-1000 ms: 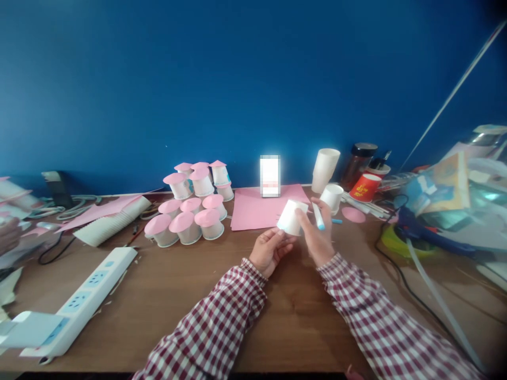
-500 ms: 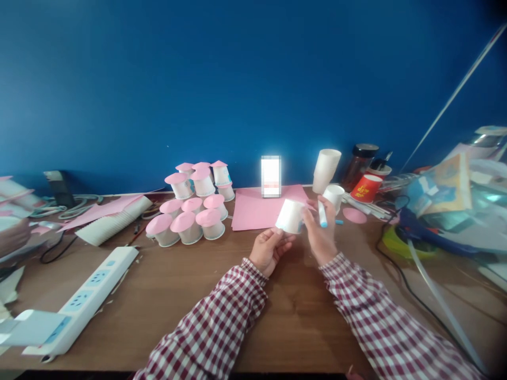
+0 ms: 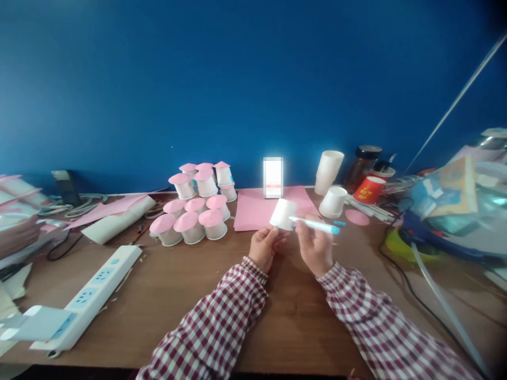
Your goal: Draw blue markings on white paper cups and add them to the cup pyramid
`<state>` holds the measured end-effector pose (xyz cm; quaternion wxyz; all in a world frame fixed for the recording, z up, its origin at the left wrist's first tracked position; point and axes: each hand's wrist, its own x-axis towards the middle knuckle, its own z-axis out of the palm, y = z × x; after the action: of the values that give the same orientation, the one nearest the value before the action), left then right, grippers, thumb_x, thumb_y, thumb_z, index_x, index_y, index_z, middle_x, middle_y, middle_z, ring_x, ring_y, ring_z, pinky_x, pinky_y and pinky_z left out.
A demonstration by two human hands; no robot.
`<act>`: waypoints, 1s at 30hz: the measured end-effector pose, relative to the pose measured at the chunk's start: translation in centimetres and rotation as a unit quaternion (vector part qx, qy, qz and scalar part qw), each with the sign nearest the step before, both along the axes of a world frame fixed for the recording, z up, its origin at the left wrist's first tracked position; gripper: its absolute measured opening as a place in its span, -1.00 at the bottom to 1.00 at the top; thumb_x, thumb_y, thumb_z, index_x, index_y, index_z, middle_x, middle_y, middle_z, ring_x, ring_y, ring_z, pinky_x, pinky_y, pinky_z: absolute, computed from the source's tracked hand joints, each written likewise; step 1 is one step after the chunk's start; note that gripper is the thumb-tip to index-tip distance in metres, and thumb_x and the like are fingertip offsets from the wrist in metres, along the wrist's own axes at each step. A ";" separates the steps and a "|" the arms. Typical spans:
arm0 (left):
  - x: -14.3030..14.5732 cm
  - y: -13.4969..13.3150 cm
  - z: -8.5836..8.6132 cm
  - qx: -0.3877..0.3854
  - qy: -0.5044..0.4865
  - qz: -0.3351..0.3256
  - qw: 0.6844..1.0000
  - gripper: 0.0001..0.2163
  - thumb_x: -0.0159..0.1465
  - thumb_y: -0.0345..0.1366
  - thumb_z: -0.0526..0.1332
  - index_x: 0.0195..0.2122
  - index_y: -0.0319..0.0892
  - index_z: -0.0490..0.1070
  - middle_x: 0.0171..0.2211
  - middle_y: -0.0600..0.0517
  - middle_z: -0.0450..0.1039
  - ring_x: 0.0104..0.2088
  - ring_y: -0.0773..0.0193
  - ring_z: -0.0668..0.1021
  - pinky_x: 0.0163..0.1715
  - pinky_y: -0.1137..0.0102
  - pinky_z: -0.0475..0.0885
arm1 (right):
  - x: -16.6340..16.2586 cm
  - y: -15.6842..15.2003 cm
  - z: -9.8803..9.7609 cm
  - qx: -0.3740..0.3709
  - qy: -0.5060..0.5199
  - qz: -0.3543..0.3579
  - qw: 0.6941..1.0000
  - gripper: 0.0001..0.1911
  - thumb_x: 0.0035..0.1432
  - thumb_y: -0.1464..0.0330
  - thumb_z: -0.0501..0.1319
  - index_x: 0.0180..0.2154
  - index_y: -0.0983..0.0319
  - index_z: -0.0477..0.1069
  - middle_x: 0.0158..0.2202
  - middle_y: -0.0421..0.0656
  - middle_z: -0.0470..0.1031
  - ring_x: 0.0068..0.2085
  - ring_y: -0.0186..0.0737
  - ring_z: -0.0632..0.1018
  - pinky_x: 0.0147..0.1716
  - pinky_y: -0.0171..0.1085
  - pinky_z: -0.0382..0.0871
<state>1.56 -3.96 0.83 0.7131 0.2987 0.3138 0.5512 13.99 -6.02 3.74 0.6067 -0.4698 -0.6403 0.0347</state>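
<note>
My left hand is closed on the lower rim of a white paper cup, which is upside down and slightly tilted above the table. In my right hand is a white and light-blue marker, its tip close to the cup's side; I cannot tell whether they touch. A small blue cap lies just beyond the right hand. Behind the cup, pink paper lies flat on the table. Another upturned white cup stands to the right.
Several cups with pink cone tops stand at left. A white power strip lies nearer on the left. A bright phone leans at the back. At right are a cup stack, a red cup and a blue glue gun.
My right hand has turned the marker from nearly upright to level and brought its tip to the cup's side. The left hand still holds the cup. The view has shifted slightly.
</note>
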 end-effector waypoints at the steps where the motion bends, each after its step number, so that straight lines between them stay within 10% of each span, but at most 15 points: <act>1: 0.0 0.1 -0.1 0.002 0.000 0.000 1.000 -0.79 0.06 -0.28 0.32 -0.36 -0.34 0.46 -0.39 -0.08 0.53 -0.35 0.34 0.57 -0.38 0.55 0.44 | -0.1 -0.1 -0.1 0.008 -0.017 0.000 1.000 -0.84 0.20 0.33 0.09 -0.24 0.23 0.41 -0.30 -0.09 0.50 -0.26 -0.20 0.53 -0.25 -0.24 0.43; 30: 0.1 -0.1 0.1 -0.008 0.025 0.022 0.999 -0.78 0.05 -0.25 0.32 -0.37 -0.32 0.46 -0.34 -0.12 0.54 -0.29 0.29 0.57 -0.31 0.49 0.42 | 0.0 0.9 -1.3 -0.030 -0.093 -0.030 0.995 -0.84 0.22 0.30 0.06 -0.34 0.22 0.33 -0.45 -0.12 0.47 -0.41 -0.20 0.49 -0.39 -0.25 0.36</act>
<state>1.69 -4.08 0.92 0.6954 0.2995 0.3421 0.5565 14.00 -5.16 2.43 0.5312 -0.5083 -0.6778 -0.0080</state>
